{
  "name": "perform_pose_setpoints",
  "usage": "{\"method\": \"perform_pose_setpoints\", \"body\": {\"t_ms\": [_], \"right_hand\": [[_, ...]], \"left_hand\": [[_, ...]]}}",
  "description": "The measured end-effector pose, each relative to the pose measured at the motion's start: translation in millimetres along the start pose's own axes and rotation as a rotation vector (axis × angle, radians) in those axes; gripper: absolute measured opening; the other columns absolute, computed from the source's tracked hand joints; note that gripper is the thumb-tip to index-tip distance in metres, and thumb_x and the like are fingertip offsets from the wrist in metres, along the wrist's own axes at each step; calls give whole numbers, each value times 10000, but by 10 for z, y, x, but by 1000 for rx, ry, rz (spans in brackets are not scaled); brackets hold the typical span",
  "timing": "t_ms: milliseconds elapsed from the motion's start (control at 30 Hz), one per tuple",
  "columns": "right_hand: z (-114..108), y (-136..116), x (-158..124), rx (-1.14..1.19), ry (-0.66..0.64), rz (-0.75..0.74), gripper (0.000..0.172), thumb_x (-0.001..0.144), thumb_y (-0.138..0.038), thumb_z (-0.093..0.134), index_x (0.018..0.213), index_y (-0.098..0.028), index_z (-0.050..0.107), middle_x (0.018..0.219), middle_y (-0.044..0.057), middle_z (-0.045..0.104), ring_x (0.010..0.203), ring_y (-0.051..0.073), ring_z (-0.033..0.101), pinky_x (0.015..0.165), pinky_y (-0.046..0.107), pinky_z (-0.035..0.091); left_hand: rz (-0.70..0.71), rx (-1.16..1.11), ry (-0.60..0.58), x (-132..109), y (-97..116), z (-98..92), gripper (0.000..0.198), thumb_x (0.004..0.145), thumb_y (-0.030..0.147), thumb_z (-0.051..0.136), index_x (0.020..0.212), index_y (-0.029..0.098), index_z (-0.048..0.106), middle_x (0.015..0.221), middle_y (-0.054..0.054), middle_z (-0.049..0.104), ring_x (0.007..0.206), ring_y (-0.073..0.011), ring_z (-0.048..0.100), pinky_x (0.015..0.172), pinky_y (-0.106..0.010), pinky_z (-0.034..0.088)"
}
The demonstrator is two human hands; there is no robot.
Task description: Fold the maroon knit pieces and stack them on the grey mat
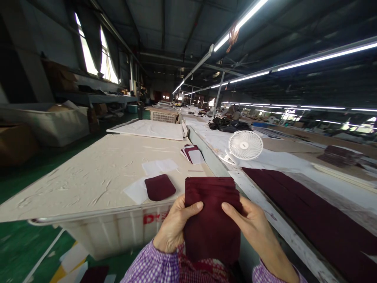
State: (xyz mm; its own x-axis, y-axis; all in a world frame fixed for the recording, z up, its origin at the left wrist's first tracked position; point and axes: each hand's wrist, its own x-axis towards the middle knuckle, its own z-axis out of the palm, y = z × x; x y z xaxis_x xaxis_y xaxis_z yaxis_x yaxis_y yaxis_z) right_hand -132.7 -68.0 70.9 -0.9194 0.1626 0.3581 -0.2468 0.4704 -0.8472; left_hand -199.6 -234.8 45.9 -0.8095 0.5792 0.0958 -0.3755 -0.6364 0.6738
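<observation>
A stack of maroon fabric pieces (212, 228) is held up in front of me, its layered edges slightly fanned along the top and right. My left hand (179, 220) grips the left side, thumb flat on the front face. On the right side my right hand (250, 220) holds it the same way; the fingers behind are hidden. Just beyond my left hand, a maroon fabric piece with rounded corners (160, 187) lies on the board, partly over a white sheet (136, 191). Farther back sits a small pile of maroon and white pieces (193, 154).
A cream board (88, 173) rests on a white plastic bin (112, 232) at left. To the right, a long table carries a white clip fan (245, 145) and a long maroon cloth (309, 220). Papers and a dark piece lie on the green floor (17, 239).
</observation>
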Motion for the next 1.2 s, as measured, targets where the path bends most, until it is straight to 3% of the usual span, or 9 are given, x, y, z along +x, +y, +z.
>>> {"method": "perform_pose_setpoints", "body": {"t_ms": [133, 233, 333, 467, 700, 967, 1200], "right_hand": [[27, -24, 24, -41, 54, -21, 350, 846, -426, 590, 1105, -192, 622, 1049, 77, 701, 915, 250, 667, 797, 362, 560], [41, -45, 19, -143, 83, -73, 293, 859, -423, 568, 1030, -193, 631, 1005, 75, 702, 886, 239, 664, 828, 364, 539], [37, -40, 12, -182, 87, -111, 275, 864, -412, 563, 1053, -216, 599, 1015, 61, 686, 935, 226, 647, 868, 348, 518], [-7, -41, 32, -109, 140, -122, 330, 823, -405, 620, 1103, -251, 539, 1061, 45, 647, 934, 193, 639, 803, 276, 539], [-94, -91, 58, 8, 49, -66, 321, 798, -407, 652, 1061, -258, 544, 1015, 28, 659, 891, 175, 656, 788, 254, 545], [45, -16, -44, 36, -23, -55, 349, 841, -407, 603, 1144, -235, 578, 1125, 54, 668, 979, 216, 647, 880, 321, 530], [112, -11, -37, -138, 68, -31, 375, 844, -459, 574, 1084, -184, 659, 1051, 86, 704, 882, 240, 679, 833, 354, 549]], "left_hand": [[13, 2, -15, -20, -13, 27, 190, 654, 136, 769, 824, 120, 686, 785, -91, 732, 675, -176, 682, 651, -240, 545], [25, -4, -1, -24, -15, 28, 188, 672, 138, 760, 844, 128, 685, 777, -84, 732, 672, -172, 682, 656, -240, 545], [29, 13, 15, -16, 4, 8, 168, 680, 157, 757, 826, 119, 681, 771, -88, 729, 669, -181, 682, 654, -253, 547], [18, 53, -12, -22, 49, -21, 230, 651, 181, 782, 848, 110, 686, 788, -98, 729, 693, -202, 685, 637, -259, 544], [-3, 110, -93, -31, 69, -63, 247, 669, 182, 773, 894, 114, 697, 797, -90, 730, 728, -193, 686, 670, -241, 532], [63, 14, -9, -42, 36, -20, 117, 688, 153, 753, 776, 123, 683, 725, -63, 721, 626, -155, 668, 601, -217, 526], [64, -24, -15, -22, -20, 13, 160, 693, 142, 748, 832, 112, 676, 771, -84, 728, 676, -180, 682, 647, -248, 547]]}}
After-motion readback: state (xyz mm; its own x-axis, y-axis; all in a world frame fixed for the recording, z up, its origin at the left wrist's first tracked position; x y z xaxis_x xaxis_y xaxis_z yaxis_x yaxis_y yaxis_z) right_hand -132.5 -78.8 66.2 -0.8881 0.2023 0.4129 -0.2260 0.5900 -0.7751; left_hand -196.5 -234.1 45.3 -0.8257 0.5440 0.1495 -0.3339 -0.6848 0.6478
